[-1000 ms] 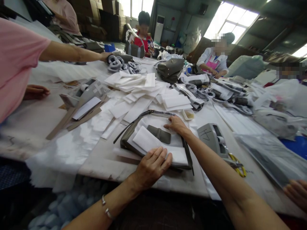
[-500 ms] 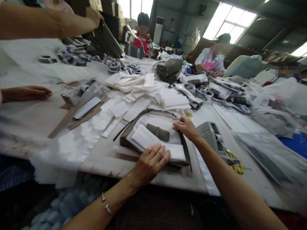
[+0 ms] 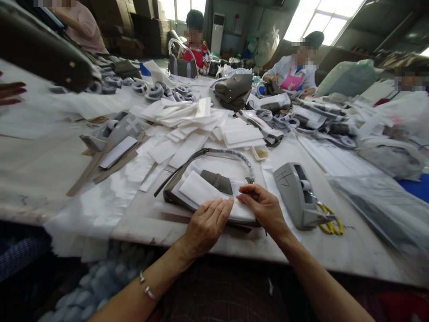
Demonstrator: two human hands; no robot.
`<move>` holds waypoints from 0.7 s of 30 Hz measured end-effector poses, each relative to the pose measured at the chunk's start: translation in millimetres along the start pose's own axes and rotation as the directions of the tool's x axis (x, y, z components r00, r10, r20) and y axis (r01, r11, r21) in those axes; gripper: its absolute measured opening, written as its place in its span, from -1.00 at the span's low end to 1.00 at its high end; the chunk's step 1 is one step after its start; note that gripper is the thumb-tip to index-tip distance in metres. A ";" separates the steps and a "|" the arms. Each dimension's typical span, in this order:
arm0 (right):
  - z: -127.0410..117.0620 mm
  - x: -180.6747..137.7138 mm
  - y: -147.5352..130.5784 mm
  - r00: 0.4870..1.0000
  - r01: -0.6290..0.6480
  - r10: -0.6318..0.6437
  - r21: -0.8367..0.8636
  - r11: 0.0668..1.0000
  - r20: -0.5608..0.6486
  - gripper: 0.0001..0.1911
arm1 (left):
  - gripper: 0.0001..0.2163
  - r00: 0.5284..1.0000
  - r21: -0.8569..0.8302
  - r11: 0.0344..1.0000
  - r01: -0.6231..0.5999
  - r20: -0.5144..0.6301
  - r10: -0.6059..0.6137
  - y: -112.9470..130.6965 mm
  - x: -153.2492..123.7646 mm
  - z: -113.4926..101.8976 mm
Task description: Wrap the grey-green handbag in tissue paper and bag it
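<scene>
A dark olive handbag [image 3: 170, 191] lies on its side in front of me, its handle [image 3: 231, 153] wrapped in clear film and arching away from me. White sheeting covers much of the bag, and a folded white foam strip [image 3: 197, 188] rests on top, beside the dark strap tab [image 3: 216, 180]. My left hand [image 3: 209, 223] lies flat over the near end of the strip, fingers stretched and together. At the bag's right side, my right hand [image 3: 263, 208] has curled fingers, thumb and forefinger close together near the white sheeting. Whatever is between them is too small to make out.
A grey tape dispenser [image 3: 291, 197] and yellow-handled scissors [image 3: 330, 219] sit on the right. Beyond the bag are piled white foam sheets [image 3: 187, 118] and a small tray [image 3: 260, 153]. Another dispenser [image 3: 124, 127] stands left. Co-workers surround the table; a dark bag [image 3: 43, 51] hangs upper left.
My right hand has come nearer to me, from the handle's end down the bag's right side, and its fingers have curled. My left hand stays on the strip. A co-worker's arm has left the upper left.
</scene>
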State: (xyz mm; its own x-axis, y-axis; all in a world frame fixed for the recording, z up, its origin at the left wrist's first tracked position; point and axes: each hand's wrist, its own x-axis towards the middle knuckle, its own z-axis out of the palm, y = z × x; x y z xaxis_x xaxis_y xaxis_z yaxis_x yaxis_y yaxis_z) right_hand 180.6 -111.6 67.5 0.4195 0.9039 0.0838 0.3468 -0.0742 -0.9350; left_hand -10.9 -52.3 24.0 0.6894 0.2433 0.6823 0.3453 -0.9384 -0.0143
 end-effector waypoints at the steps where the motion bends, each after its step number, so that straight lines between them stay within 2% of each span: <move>1: -2.6 1.2 0.5 0.999 0.034 -0.032 -0.051 0.998 0.028 -0.78 | -0.61 1.000 0.002 1.000 -0.002 0.012 0.002 0.1 -0.2 0.2; 5: -16.5 12.9 -7.1 0.968 0.193 -0.126 -0.320 0.928 0.218 -0.82 | -0.68 1.000 0.000 1.000 -0.013 0.025 0.013 0.4 -1.7 0.6; 10: -26.1 26.9 -21.9 0.929 0.230 -0.022 -0.529 0.817 0.370 -0.80 | -0.69 1.000 -0.008 1.000 -0.013 0.013 0.014 0.1 -1.1 -0.4; 13: -23.4 31.7 -21.9 0.914 0.278 -0.031 -0.568 0.774 0.405 -0.90 | -0.69 1.000 -0.005 1.000 -0.016 0.005 0.016 -0.1 0.5 -1.1; 17: -19.9 36.0 -16.7 0.892 0.334 -0.062 -0.562 0.756 0.447 -0.86 | -0.69 1.000 -0.001 1.000 -0.027 -0.005 0.027 0.0 1.3 -2.2; 21: -26.7 37.1 -20.8 0.860 0.345 -0.032 -0.533 0.773 0.509 -0.83 | -0.68 1.000 0.007 1.000 -0.026 -0.005 0.026 -0.2 1.5 -2.4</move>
State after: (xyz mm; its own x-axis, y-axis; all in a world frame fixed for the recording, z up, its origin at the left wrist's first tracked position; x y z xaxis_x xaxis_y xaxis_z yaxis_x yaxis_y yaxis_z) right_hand 211.3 -87.8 99.3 -0.0778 0.9943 -0.0734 0.8596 0.0297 -0.5101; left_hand -11.5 -52.4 26.8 0.6952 0.2177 0.6851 0.3317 -0.9427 -0.0371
